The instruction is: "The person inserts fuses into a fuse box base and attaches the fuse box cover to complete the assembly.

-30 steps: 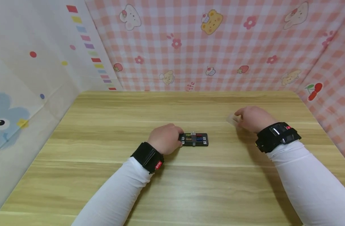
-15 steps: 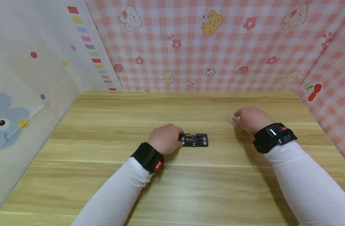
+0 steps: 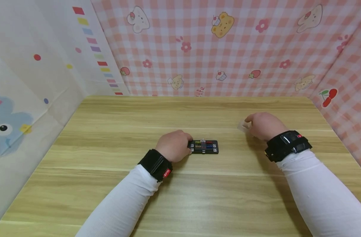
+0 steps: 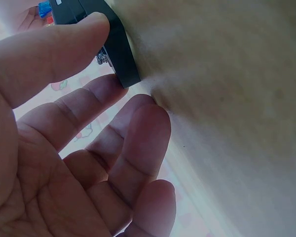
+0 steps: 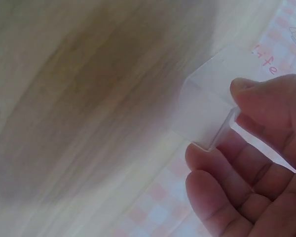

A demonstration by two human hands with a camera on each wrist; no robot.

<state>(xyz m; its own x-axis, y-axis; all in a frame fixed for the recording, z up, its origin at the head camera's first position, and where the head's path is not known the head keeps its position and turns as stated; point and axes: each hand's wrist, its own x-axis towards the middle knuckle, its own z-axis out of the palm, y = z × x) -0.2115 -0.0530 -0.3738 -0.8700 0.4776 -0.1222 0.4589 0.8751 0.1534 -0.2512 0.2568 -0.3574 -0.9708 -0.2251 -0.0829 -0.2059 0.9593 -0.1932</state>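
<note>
A small black fuse block (image 3: 203,147) with coloured blade fuses and metal terminals lies on the wooden table. My left hand (image 3: 174,145) holds its left end. The left wrist view has the thumb (image 4: 89,32) on one side of the black block (image 4: 119,52) and a fingertip at its lower corner; the other fingers curl beside it. Off to the right, my right hand (image 3: 264,125) pinches a clear plastic cover (image 3: 243,126) just above the table. In the right wrist view this box-like cover (image 5: 204,101) sits between thumb and fingers, tilted and see-through.
The wood-grain table (image 3: 180,197) runs back to a pink checked cloth wall (image 3: 198,59). A white printed cloth (image 3: 53,79) hangs along the left, and more checked cloth (image 3: 346,85) along the right.
My right wrist has shifted very slightly left, with the clear cover still held. The left hand and the fuse block stay in place.
</note>
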